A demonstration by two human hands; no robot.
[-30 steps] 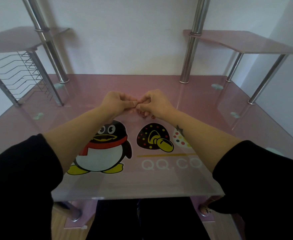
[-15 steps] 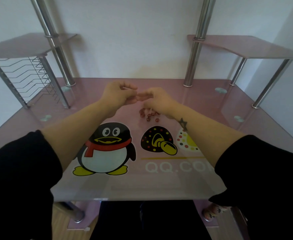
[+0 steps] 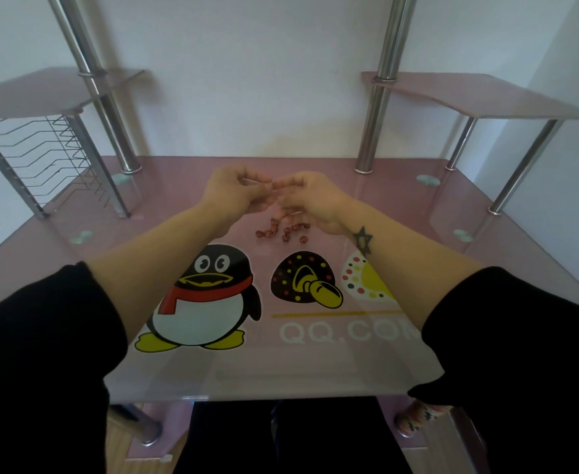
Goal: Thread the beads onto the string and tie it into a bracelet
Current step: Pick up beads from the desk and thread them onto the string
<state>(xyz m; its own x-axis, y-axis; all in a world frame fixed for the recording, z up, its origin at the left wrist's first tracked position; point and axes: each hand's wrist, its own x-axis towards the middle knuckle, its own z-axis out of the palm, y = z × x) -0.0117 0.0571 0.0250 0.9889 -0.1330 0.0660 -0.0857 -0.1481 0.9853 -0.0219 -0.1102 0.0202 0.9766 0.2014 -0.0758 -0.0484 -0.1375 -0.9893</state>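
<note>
Pink glass desk (image 3: 401,234), just the one, against a white wall (image 3: 281,80). Am I counting right?

Yes. Two raised pink glass shelves, left (image 3: 41,94) and right (image 3: 486,97), two tall chrome posts (image 3: 110,111) (image 3: 377,107), and one wire rack (image 3: 41,155) under the left shelf.

What's printed on the top?

One black-and-white penguin in a red scarf (image 3: 209,295), one spotted brown mushroom (image 3: 301,282) beside it, and white lettering (image 3: 343,331) reading QQ.CO. The next letter is cut off by the right black sleeve (image 3: 520,336).

And the hands?

Both are up over the far middle of the desk, fingertips meeting. The left hand (image 3: 233,189) pinches a thin pale string (image 3: 252,181) between thumb and forefinger. The right hand (image 3: 310,196) has its fingers curled and pinched at the same spot, but it's too blurred to tell what it has.

Beads?

About ten small reddish-brown round beads (image 3: 285,230), loose on the glass just under the right hand, a few of them touching.
</note>
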